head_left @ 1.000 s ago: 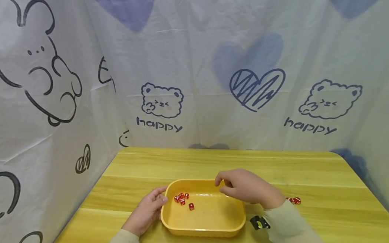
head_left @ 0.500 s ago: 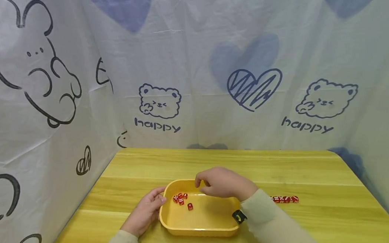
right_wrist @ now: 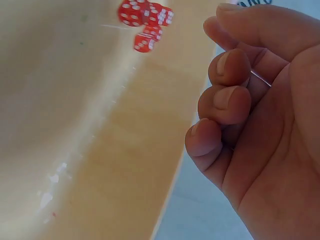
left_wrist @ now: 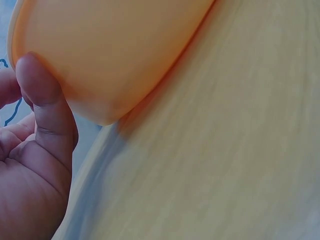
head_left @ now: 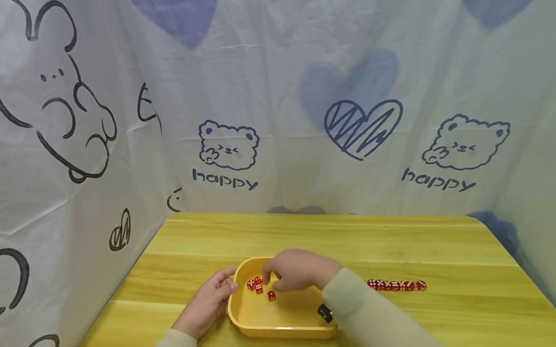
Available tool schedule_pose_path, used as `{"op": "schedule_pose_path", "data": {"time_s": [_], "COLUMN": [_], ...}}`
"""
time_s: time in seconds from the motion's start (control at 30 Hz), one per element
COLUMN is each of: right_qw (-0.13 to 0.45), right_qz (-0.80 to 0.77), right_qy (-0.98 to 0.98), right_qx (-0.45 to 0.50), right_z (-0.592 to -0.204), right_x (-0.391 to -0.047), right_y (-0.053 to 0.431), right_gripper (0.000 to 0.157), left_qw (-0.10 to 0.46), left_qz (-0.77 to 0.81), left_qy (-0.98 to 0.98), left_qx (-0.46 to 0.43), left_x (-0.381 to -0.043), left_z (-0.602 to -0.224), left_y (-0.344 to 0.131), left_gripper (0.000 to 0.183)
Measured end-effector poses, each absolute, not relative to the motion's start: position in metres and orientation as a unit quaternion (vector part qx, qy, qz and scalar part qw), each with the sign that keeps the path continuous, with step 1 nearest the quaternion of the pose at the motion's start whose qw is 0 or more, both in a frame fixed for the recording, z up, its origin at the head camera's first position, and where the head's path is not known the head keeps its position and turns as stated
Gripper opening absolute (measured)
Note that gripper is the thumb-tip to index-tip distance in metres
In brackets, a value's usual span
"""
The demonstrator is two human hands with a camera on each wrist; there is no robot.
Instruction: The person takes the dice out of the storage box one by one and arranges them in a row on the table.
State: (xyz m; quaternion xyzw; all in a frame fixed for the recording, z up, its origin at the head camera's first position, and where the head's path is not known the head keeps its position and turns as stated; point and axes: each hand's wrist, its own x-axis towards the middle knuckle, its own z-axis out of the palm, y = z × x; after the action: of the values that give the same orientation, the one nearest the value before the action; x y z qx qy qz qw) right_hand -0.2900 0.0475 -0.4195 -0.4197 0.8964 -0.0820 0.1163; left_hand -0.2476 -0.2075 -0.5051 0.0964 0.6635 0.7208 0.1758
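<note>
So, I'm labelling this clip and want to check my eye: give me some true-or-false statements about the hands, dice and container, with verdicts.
1. The left hand grips the side of the yellow container. True.
2. A row of red dice lies on the table. True.
3. The right hand lies flat on the table. False: it is over the container, fingers bent, close to the loose dice inside.
4. The loose dice are white with red pips. False: they are red with white pips.
5. One single die lies apart from the cluster. True.
6. The row is left of the container. False: it is to the right.
</note>
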Motion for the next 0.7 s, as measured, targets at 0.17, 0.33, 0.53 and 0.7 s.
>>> {"op": "schedule_pose_path", "data": {"time_s": [0.17, 0.33, 0.53, 0.7], "right_qw": [0.142, 0.181, 0.206, 0.207], "right_qz": [-0.101, -0.139, -0.169, -0.188], "right_qy": [0.886, 0.874, 0.865, 0.868], "right_qx": [-0.43, -0.428, -0.425, -0.411], "right_z": [-0.432, -0.447, -0.457, -0.463], "right_x": [-0.294, -0.299, -0.301, -0.303], "right_y": [0.046, 0.049, 0.053, 0.056], "right_gripper": [0.013, 0.017, 0.021, 0.023], "left_qw": [0.177, 0.177, 0.177, 0.176], "left_qz": [0.723, 0.721, 0.718, 0.718], "left_qy": [0.661, 0.663, 0.666, 0.666], "left_qx": [0.099, 0.098, 0.094, 0.093], "left_x": [-0.249, -0.249, -0.249, -0.248], "left_z": [-0.506, -0.507, -0.506, -0.505], "left_y": [-0.208, -0.208, -0.208, -0.207], "left_gripper": [0.055, 0.055, 0.055, 0.054]}}
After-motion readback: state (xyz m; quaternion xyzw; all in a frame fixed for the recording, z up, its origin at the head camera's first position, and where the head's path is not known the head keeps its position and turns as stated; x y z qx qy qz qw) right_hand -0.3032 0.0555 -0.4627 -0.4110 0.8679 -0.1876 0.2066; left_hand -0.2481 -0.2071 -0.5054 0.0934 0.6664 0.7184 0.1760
